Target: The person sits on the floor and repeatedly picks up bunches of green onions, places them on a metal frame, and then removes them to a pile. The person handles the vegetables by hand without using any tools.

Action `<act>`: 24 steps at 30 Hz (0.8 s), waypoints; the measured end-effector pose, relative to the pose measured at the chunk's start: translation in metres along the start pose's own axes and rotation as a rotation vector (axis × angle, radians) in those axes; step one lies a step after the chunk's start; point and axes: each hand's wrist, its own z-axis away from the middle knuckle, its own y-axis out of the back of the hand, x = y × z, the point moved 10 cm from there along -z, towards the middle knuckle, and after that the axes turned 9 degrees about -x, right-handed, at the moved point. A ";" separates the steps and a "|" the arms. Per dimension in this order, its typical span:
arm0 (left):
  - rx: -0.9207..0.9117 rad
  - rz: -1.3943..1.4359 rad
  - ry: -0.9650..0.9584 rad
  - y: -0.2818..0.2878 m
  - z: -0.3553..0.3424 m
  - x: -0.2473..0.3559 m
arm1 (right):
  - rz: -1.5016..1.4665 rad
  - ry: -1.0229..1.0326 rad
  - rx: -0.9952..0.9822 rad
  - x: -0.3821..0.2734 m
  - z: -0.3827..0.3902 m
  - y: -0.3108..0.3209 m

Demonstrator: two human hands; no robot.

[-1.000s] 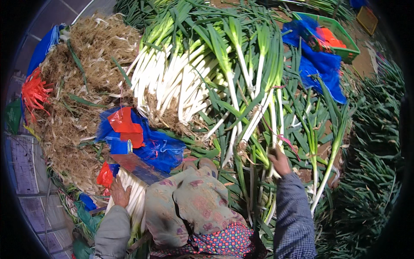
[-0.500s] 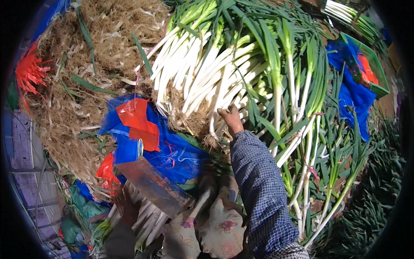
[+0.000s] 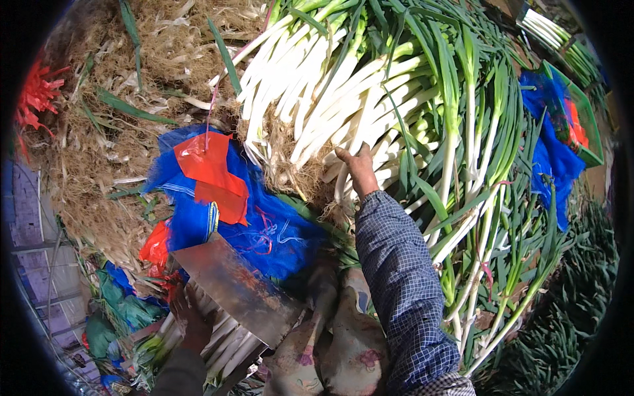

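Note:
My right hand (image 3: 360, 170), in a checked sleeve, reaches to the root end of a heap of green onions (image 3: 323, 99). Its thumb and forefinger are apart around a white stalk, touching the stalks; the other fingers are partly hidden. My left hand (image 3: 191, 315), in shadow at the lower left, rests with outstretched fingers against another bunch of green onions (image 3: 231, 343). Beside that bunch a rust-stained flat metal plate (image 3: 234, 280) slants across, covering part of the stalks. My knees in flowered trousers (image 3: 356, 343) are right of the plate.
Trimmed brown roots (image 3: 119, 158) pile up on the left. Blue netting (image 3: 284, 244) with a red plastic piece (image 3: 211, 175) lies in the middle. Tied long green onions (image 3: 475, 218) stretch down the right. A green crate (image 3: 588, 125) with blue mesh stands at the far right.
My right hand has moved slightly up along the white stalks, thumb and forefinger now spread wider. My left hand stays by its bunch. The whole view has shifted a little.

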 end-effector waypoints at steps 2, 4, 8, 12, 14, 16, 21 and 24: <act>-0.025 0.026 0.008 -0.002 0.000 -0.001 | 0.028 -0.022 -0.019 0.000 -0.007 -0.005; -0.009 0.018 -0.009 -0.001 0.000 0.000 | -0.315 -0.046 -0.074 0.003 -0.015 -0.012; -0.009 -0.018 -0.014 -0.005 0.001 -0.002 | -0.393 -0.117 -0.072 0.003 -0.028 -0.002; 0.039 -0.013 -0.041 -0.005 0.003 -0.002 | -0.450 -0.116 0.063 0.003 -0.021 0.021; 0.033 -0.010 -0.032 -0.007 0.002 -0.003 | -0.482 -0.102 -0.047 0.000 -0.013 0.017; 0.038 -0.010 -0.031 -0.007 0.002 -0.003 | -0.506 -0.125 -0.112 -0.001 -0.013 0.008; 0.034 -0.005 -0.031 -0.006 0.000 -0.001 | -0.500 -0.129 -0.142 -0.007 -0.019 0.003; 0.064 0.001 -0.060 -0.002 0.000 0.002 | -0.574 -0.113 -0.077 -0.010 -0.013 0.013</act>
